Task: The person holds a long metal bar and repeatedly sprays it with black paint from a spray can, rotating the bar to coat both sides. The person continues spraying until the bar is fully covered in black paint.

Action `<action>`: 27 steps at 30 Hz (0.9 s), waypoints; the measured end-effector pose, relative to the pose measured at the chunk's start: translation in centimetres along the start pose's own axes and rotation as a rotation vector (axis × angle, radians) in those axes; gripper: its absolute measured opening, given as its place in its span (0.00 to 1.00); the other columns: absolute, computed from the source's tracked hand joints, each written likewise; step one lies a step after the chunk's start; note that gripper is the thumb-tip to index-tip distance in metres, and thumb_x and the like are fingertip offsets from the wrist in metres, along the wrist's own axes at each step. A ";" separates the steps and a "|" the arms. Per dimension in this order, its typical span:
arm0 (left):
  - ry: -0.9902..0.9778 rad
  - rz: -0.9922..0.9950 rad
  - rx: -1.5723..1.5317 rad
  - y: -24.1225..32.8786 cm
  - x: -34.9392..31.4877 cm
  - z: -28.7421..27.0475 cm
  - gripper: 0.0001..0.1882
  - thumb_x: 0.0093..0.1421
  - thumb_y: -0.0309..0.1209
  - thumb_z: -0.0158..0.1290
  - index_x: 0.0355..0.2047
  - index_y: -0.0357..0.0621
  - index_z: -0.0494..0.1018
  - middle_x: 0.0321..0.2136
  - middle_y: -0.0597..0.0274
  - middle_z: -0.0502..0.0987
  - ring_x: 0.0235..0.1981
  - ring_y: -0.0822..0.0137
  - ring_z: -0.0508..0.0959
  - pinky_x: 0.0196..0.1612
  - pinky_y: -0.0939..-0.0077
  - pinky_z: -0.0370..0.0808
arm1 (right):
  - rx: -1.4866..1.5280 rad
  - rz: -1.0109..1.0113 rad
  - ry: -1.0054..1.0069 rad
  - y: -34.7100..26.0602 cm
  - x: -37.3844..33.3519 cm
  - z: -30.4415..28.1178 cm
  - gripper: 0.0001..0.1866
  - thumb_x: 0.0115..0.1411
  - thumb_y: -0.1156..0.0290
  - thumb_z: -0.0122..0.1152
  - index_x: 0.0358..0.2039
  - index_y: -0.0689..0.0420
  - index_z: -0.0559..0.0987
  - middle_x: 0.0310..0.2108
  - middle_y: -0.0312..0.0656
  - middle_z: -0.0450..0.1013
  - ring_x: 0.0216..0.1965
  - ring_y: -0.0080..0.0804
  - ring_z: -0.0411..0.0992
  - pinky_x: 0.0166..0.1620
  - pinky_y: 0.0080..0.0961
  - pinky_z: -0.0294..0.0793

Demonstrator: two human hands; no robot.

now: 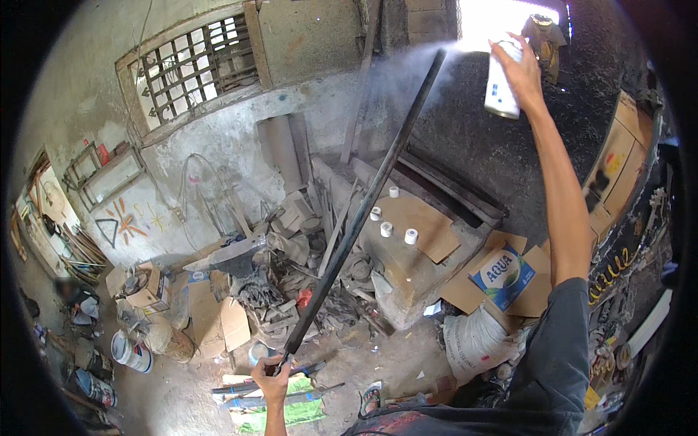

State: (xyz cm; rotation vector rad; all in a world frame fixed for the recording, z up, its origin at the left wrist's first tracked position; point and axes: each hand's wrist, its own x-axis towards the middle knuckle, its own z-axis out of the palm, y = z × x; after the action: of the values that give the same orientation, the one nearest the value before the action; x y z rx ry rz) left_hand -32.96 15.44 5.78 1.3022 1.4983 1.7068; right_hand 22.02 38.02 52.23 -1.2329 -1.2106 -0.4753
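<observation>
My left hand (273, 378) is closed round the lower end of a long, straight black rod (363, 209). The rod slants up and away to the right, its far end standing high. Up at the right, my raised right hand (522, 71) grips a white spray can (502, 89). A pale mist (414, 64) blows leftward from the can's top, across the rod's upper end. Below my left hand, more dark, long pieces with blue bands (291, 398) lie on a green and white sheet (302, 413) on the ground.
Several small white rolls (411, 236) stand on a block with cardboard (429, 221). An opened carton (502, 276) and a white sack (480, 341) are at the right. Scrap (291, 283) is heaped against the wall. Buckets (132, 352) and a person (81, 301) are at the left.
</observation>
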 end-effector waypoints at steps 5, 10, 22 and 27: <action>0.032 -0.023 -0.043 -0.5 -0.4 -0.3 0.11 0.47 0.19 0.65 0.26 0.35 0.72 0.27 0.58 0.80 0.27 0.76 0.77 0.33 0.81 0.74 | 0.005 0.019 0.057 -0.2 0.4 -0.3 0.40 0.54 0.43 0.66 0.60 0.55 0.69 0.41 0.54 0.78 0.42 0.41 0.79 0.46 0.35 0.77; 0.040 -0.007 0.063 0.0 0.9 1.8 0.09 0.48 0.22 0.64 0.27 0.37 0.73 0.22 0.67 0.75 0.22 0.81 0.70 0.27 0.85 0.66 | 0.102 -0.052 -0.178 -1.9 -8.6 0.1 0.32 0.55 0.52 0.69 0.58 0.50 0.72 0.34 0.47 0.80 0.30 0.32 0.80 0.35 0.31 0.79; 0.121 0.098 0.060 4.6 6.0 11.4 0.17 0.44 0.24 0.65 0.24 0.42 0.65 0.23 0.65 0.74 0.22 0.79 0.61 0.26 0.80 0.60 | 0.280 0.027 -0.418 -8.1 -23.2 -1.3 0.27 0.55 0.66 0.69 0.56 0.53 0.73 0.34 0.45 0.79 0.35 0.30 0.77 0.42 0.30 0.76; 0.116 0.169 0.089 7.1 8.7 16.3 0.22 0.46 0.27 0.67 0.22 0.43 0.59 0.21 0.65 0.73 0.21 0.77 0.61 0.24 0.77 0.59 | 0.312 -0.002 -0.487 -8.3 -27.5 -1.7 0.29 0.53 0.69 0.69 0.57 0.53 0.72 0.41 0.47 0.77 0.40 0.34 0.77 0.46 0.31 0.75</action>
State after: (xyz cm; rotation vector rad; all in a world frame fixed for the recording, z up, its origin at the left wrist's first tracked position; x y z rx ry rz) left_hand -20.48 28.43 14.07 1.4328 1.5848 1.8692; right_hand 6.06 25.21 32.04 -1.1050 -1.6253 0.0257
